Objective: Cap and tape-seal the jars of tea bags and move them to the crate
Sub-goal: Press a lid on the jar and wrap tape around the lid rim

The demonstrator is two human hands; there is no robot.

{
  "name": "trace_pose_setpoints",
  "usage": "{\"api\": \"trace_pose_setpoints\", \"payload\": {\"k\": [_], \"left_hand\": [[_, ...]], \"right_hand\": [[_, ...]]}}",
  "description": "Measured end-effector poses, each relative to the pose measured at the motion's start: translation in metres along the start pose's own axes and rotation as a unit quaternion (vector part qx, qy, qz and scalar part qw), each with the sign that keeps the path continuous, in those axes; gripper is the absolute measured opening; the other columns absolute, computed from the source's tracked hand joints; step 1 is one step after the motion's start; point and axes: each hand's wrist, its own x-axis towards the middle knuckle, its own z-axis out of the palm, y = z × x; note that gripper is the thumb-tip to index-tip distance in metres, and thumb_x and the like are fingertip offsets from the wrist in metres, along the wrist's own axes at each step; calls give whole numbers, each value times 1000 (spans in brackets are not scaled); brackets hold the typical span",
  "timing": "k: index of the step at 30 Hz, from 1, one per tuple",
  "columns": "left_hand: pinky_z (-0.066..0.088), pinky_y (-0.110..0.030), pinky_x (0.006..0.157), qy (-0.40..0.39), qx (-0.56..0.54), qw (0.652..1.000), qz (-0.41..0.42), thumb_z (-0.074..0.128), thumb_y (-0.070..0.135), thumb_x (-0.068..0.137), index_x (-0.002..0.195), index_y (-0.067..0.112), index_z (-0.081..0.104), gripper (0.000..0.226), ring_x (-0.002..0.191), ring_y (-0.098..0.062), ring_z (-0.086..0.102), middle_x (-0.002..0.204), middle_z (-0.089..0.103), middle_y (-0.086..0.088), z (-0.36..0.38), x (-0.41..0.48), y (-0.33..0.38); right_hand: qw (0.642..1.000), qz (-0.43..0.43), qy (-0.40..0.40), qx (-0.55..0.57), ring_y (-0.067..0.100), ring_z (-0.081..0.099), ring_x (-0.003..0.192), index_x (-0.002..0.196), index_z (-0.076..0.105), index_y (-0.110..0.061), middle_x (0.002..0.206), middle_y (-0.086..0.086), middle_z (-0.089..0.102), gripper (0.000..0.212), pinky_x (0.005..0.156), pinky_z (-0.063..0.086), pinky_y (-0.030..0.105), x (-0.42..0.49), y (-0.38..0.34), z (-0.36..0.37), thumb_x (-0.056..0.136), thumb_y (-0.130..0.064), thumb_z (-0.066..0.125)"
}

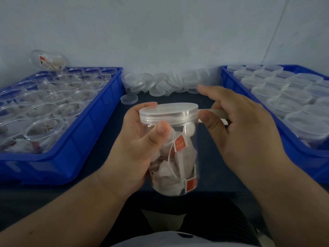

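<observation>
A clear plastic jar (178, 157) of white tea bags with red tags is held upright in front of me, above the dark table. A translucent cap (168, 111) sits on its mouth. My left hand (140, 139) wraps the jar's left side, thumb pressed just under the cap. My right hand (238, 125) is at the cap's right edge, thumb and fingers pinching a strip of clear tape (216, 113) that runs from the cap rim rightward.
A blue crate (92, 132) on the left holds several open jars of tea bags; one jar (49, 60) lies tipped on top at the back. A blue crate (231, 81) on the right holds several capped jars. Loose caps (160, 82) are piled along the wall.
</observation>
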Motion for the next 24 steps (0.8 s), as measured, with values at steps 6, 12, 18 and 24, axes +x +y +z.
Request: {"api": "trace_pose_setpoints", "payload": {"k": [6,12,18,24], "left_hand": [[62,-39,82,9,3,1000,-20,82,76,57,125,35,67,81,104,-24,74,115,76,-3,-1,0,-1],[61,-38,88,62,70,995,-36,82,85,33,141,44,48,120,108,-9,72,117,71,20,0,1,-7],[59,-45,85,89,12,991,-104,87,79,23,128,44,59,114,101,-17,75,114,75,8,-5,5,-8],[60,-52,83,85,-22,984,-153,85,66,45,126,32,63,91,95,-19,77,104,78,5,-3,6,-5]], "right_hand": [[998,-1,22,-64,8,54,87,135,58,-23,89,-16,56,48,87,37,34,-3,-5,3,93,-46,51],[994,-22,-26,-104,8,59,68,137,49,-31,78,-14,62,49,66,46,29,-4,-13,7,91,-48,52],[977,94,-168,97,-7,59,61,133,44,-51,73,-22,69,51,53,42,5,6,3,-17,83,-54,53],[990,14,-68,119,3,62,67,129,54,-44,78,-15,67,44,60,41,2,-1,3,-25,88,-37,63]]}}
